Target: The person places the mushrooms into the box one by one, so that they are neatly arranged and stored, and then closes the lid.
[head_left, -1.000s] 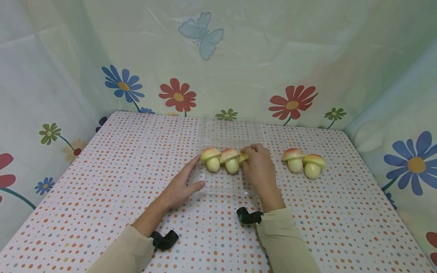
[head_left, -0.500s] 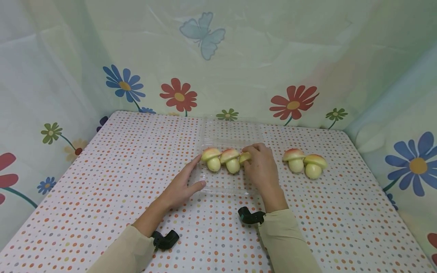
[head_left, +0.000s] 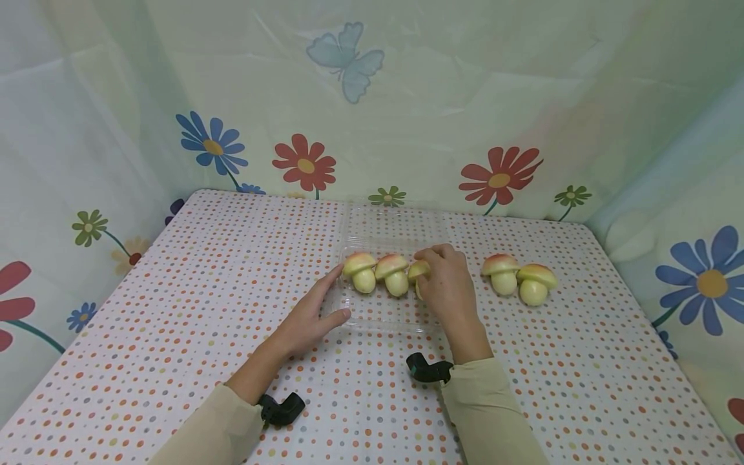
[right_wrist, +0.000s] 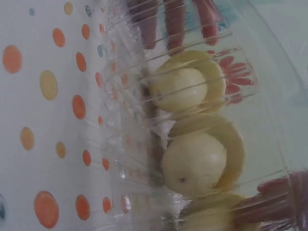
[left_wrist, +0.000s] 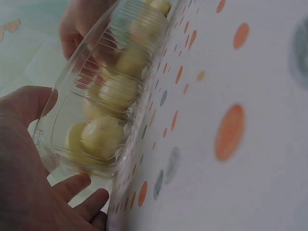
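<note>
A clear plastic container [head_left: 380, 315] lies with its lid [head_left: 395, 223] folded back away from me. Two yellow-green mushrooms [head_left: 363, 280] with reddish caps sit side by side in its left and middle. At the container's right end, my right hand [head_left: 449, 287] pinches a third mushroom [head_left: 416, 270] by the cap; the hand covers most of it. My left hand [head_left: 302, 326] holds the container's near left corner, thumb at the front rim [left_wrist: 41, 103] and fingers along the left side. Through the clear wall, the right wrist view shows the mushrooms' pale stems [right_wrist: 195, 161].
Two more mushrooms [head_left: 501, 276] lie touching on the dotted tablecloth [head_left: 581, 361], right of my right hand. A flowered curtain [head_left: 407, 97] stands behind the table and along both sides. Black wrist-worn devices [head_left: 281, 409] sit at both cuffs.
The third mushroom shows slightly more below the cap as the right fingers shift a little around it. My left hand and the container have stayed in place.
</note>
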A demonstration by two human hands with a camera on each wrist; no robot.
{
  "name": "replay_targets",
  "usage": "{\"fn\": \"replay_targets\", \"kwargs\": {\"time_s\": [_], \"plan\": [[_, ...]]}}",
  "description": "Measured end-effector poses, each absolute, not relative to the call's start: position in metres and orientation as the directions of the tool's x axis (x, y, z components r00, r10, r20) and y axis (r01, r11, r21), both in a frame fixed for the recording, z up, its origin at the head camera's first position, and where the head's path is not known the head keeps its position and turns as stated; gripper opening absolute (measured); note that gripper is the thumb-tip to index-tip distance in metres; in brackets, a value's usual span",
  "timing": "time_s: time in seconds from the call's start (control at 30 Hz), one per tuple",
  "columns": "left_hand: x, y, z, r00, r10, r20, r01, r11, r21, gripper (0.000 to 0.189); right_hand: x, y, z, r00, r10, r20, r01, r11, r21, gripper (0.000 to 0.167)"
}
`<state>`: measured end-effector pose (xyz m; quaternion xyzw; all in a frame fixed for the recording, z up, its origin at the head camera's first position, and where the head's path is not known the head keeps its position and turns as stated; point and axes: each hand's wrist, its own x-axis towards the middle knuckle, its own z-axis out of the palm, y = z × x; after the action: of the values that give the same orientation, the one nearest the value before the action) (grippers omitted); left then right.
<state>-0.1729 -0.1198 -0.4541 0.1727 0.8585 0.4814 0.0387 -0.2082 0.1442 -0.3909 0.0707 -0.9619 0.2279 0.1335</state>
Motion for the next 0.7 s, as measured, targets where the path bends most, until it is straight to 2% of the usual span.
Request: {"fn": "replay_targets", "kwargs": {"time_s": [0.37, 0.7], "plan": [[-0.1731, -0.1194, -0.4536, -0.935, 0.339, 0.106, 0.266, 0.469, 0.842, 0.081, -0.2089, 0.1452, -0.3938, -0.953, -0.092, 0.289, -0.201, 0.904, -0.377, 0.037], [-0.1725, -0.1198, -0.4529, -0.936, 0.338, 0.097, 0.260, 0.480, 0.838, 0.080, -0.2124, 0.1460, -0.3966, -0.954, -0.136, 0.267, -0.248, 0.859, -0.448, 0.028]]}}
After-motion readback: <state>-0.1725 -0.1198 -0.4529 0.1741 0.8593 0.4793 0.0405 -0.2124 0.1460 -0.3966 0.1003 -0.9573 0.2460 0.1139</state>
